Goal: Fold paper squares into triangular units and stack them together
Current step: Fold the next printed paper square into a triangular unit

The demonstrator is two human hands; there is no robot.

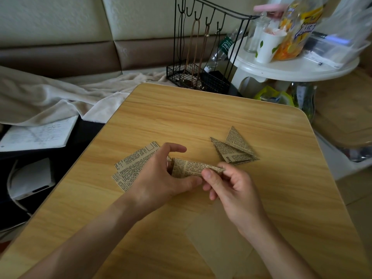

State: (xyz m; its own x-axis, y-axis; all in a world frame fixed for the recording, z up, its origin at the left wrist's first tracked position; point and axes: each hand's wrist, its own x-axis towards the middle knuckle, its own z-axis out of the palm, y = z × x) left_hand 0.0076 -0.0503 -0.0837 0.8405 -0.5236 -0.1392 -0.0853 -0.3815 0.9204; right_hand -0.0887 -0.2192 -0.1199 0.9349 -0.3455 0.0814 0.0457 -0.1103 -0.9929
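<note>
Light wood-grain tabletop [201,121] is filling the view, with a cream cloth [60,97] lying crumpled beyond its left edge. A newsprint-patterned paper piece, folded into a narrow strip [193,168], is being held just above the table at its centre. Its left end is being gripped by the left hand [161,178], thumb below and fingers curled over; its right tip is being pinched by the right hand [231,188]. Flat newsprint paper squares [130,168] are being partly hidden under the left hand. Folded newsprint triangles [235,148] are lying overlapped near the right hand. A black wire basket [193,79] is holding dark items, hard to make out. A white round stand [291,67], cut off at the top, is carrying a paper cup [267,47] and a blurred snack bag [298,29].
</note>
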